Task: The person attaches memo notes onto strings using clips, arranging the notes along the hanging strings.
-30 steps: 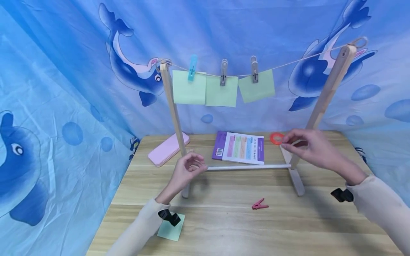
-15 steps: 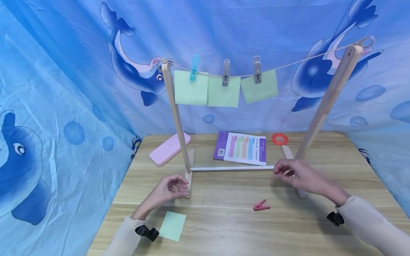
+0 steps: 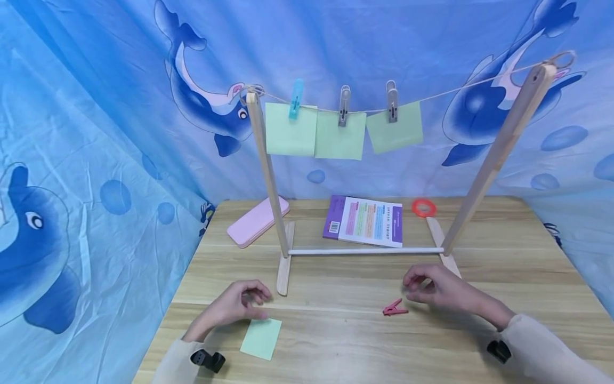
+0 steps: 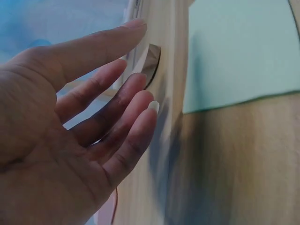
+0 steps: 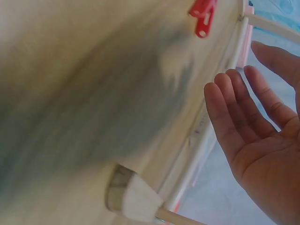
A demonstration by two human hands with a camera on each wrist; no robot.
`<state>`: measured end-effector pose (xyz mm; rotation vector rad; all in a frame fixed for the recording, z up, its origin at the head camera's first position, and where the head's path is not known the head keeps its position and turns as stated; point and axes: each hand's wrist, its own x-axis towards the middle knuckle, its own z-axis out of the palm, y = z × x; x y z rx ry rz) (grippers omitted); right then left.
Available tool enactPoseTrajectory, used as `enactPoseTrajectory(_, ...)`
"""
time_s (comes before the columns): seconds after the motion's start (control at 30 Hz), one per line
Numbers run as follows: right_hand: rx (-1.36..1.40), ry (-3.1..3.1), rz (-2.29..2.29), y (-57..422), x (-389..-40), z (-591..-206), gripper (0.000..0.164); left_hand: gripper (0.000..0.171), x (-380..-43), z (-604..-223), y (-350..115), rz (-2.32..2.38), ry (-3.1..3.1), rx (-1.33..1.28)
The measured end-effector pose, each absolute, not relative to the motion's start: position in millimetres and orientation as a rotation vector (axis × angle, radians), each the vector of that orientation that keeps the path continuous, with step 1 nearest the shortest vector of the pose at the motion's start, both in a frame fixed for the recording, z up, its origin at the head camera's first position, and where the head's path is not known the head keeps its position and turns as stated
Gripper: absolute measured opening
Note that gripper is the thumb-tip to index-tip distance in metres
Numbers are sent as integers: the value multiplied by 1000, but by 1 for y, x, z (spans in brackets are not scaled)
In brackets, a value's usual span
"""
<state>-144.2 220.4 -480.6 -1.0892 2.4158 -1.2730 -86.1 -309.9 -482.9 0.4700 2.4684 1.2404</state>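
Note:
My left hand (image 3: 240,303) hovers over the table's left side with fingers relaxed and nothing in them. Just below it lies a pale green paper square (image 3: 261,340), which the left wrist view shows apart from the fingertips (image 4: 140,82). My right hand (image 3: 438,288), also holding nothing, hangs loosely curved above the table. Close to its fingers lies a red clothespin (image 3: 395,308). Behind both hands stands a wooden frame (image 3: 364,251) with a string across the top. Three green paper squares (image 3: 339,136) hang from it by a blue clothespin (image 3: 296,100) and two grey clothespins (image 3: 344,106).
A pink case (image 3: 257,222) lies behind the frame's left post. Between the posts, toward the back, is a purple book (image 3: 363,221). A red ring (image 3: 424,208) sits near the right foot. Blue dolphin-print curtain (image 3: 96,133) surrounds the table.
Both hands have come away from the frame and moved down toward the front. The left has come to the paper square, the right to the red clothespin. The frame stays standing.

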Motion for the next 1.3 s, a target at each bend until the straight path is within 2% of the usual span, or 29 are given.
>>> enactPoseTrajectory(0.23,-978,2439,-1242,220,-132,-497,39,45,-77,-485,-312,1201,2461,488)
enactPoseTrajectory(0.37,-962,2463,-1233,219,-129,-503,44,48,-73,-488,-312,1206,2497,549)
enactPoseTrajectory(0.73,-932,2466,-1216,215,-123,-507,46,52,-65,-492,-312,1119,2557,622)
enactPoseTrajectory(1.03,-950,2476,-1215,214,-121,-513,44,41,-61,-491,-309,1076,2578,539)
enactPoseTrajectory(1.3,-964,2479,-1199,213,-122,-512,41,30,-57,-493,-308,1081,2646,567)
